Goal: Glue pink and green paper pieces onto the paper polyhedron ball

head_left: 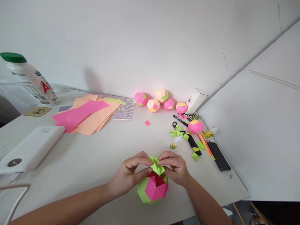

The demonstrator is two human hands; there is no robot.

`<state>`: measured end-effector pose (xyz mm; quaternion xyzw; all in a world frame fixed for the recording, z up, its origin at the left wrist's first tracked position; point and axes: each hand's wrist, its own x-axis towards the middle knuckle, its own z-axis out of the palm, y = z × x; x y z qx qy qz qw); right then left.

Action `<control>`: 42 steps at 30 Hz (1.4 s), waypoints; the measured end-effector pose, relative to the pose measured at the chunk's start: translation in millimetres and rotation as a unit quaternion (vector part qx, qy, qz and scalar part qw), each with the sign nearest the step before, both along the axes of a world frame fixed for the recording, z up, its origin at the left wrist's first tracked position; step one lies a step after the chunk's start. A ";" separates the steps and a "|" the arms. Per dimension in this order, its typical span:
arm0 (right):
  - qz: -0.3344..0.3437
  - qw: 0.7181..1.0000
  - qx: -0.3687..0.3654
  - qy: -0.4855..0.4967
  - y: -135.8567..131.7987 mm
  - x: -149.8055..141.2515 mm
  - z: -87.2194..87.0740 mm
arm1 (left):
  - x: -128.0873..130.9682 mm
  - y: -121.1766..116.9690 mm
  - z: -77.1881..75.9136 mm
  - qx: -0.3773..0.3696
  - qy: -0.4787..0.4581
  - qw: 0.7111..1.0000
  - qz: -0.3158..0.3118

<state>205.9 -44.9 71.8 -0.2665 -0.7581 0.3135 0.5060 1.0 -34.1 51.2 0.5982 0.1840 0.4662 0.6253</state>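
Observation:
Between both hands, over the near part of the table, is a small green folded paper piece [157, 166]. My left hand [127, 175] pinches its left side with thumb and fingers. On the right side, the fingers of my right hand [175, 167] grip the same piece. Just below sits a pink and green paper ball [153, 190], with an opening at its top that shows a dark red inside. The held piece is above this opening and partly covers it; whether they touch I cannot tell.
Several finished paper balls [153, 105] line the wall. To the right lie green folded pieces [178, 132], a glue bottle [175, 142], a cutter [194, 144] and a phone [219, 156]. Paper sheets [78, 115], a power bank [32, 148] and a white bottle [32, 81] are left.

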 end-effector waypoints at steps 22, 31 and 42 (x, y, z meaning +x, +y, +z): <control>-0.086 0.987 -0.130 -0.030 -9.5 -9.0 -0.6 | 3.2 -2.6 4.3 -0.010 0.132 0.991 0.009; -0.164 0.985 -0.059 -0.014 -1.7 -6.0 -2.4 | 8.2 4.8 8.0 -0.246 0.074 0.966 0.037; -0.152 0.984 0.077 -0.057 -2.6 -11.1 -5.8 | 4.7 2.8 2.9 -0.074 0.156 0.984 0.047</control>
